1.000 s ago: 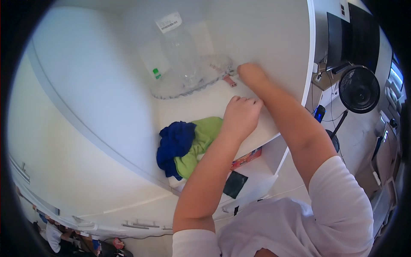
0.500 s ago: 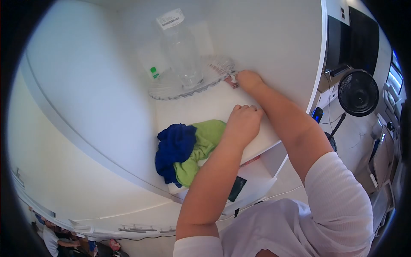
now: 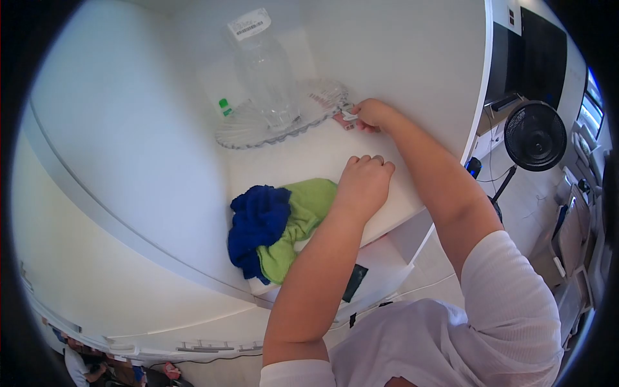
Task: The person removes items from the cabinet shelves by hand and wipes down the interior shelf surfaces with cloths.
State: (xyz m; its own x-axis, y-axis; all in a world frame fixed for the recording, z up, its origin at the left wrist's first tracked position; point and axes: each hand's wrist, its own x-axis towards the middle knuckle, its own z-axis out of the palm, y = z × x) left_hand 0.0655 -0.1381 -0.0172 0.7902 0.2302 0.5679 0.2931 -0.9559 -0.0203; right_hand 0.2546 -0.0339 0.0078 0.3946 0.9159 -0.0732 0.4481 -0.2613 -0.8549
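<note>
A small, thin white piece of unclear material is sitting at the right end of a clear, scalloped, glass-like tray, beside a small reddish packet. The right hand is apparently pinching it, its fingers now showing more than a moment ago, making the hold clearer. In front of the tray, the left hand is curling, its hidden fingertips perhaps holding something; I cannot tell. Farther left, blue and lime-green fabric cloths are lying before the tray.
</note>
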